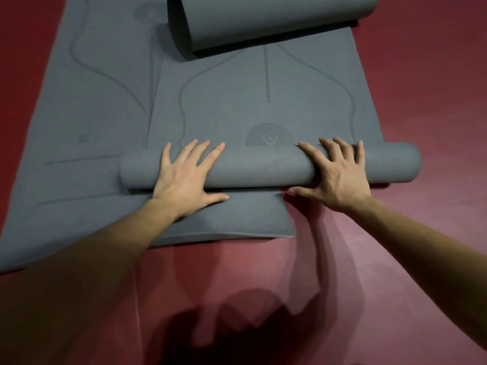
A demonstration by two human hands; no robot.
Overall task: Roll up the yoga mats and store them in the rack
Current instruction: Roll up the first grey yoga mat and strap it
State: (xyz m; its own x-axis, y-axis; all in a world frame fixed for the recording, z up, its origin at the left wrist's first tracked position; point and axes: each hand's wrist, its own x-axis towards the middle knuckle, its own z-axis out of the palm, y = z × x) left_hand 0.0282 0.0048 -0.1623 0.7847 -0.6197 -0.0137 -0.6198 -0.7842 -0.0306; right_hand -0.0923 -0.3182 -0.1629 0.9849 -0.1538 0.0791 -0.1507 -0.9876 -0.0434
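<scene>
— Mats first: where does the one in hand lie?
— The grey rubbery yoga mat (250,106) with faint printed lines lies lengthwise on the dark red textured floor (408,88). Its near end is wound into a tight grey roll (263,167). Its far end (276,19) curls up loosely on its own.
— And the other?
— A second flat grey mat (87,101) lies beneath it, offset to the left. The roll's left part rests near that mat's near right corner, and its right end lies over bare floor.
— Hands?
— Both are open. The left hand (184,177) and the right hand (337,177) press flat on the roll, with fingers spread over its top and thumbs at its near side.
— Why set so wide apart?
— I judge it keeps the pressure even, so the roll travels straight and stays tight instead of coning at one end.
— How far along?
— Early, I'd say. Most of this mat is unrolled, the second is not yet begun, and no rack is in view.
</scene>
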